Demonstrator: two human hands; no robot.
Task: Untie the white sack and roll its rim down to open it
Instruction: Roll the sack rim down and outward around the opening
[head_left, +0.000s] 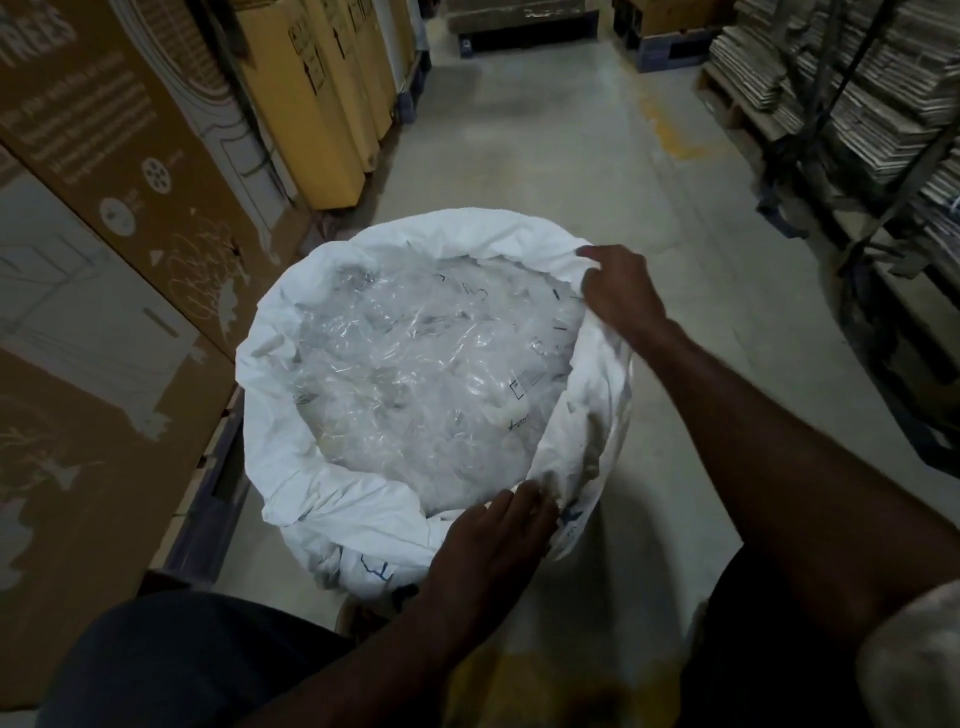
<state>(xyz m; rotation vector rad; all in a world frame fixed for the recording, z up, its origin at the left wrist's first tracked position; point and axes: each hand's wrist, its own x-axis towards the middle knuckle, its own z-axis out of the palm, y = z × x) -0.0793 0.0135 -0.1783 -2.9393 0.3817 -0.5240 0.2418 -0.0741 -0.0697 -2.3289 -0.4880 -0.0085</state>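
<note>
White sack stands open on the concrete floor, rim partly rolled down

We find the white sack (322, 499) upright on the aisle floor (561, 171) beside the printed cartons (104, 218), its mouth untied and filled with crumpled clear plastic film (431, 364). We judge the woven cloth soft, light and slack, best taken at the rim fold. Our right hand (621, 291) pinches the far right rim; our left hand (498, 540) lies on the near rim, fingers bent over the fold, though we cannot tell whether it grips
</note>
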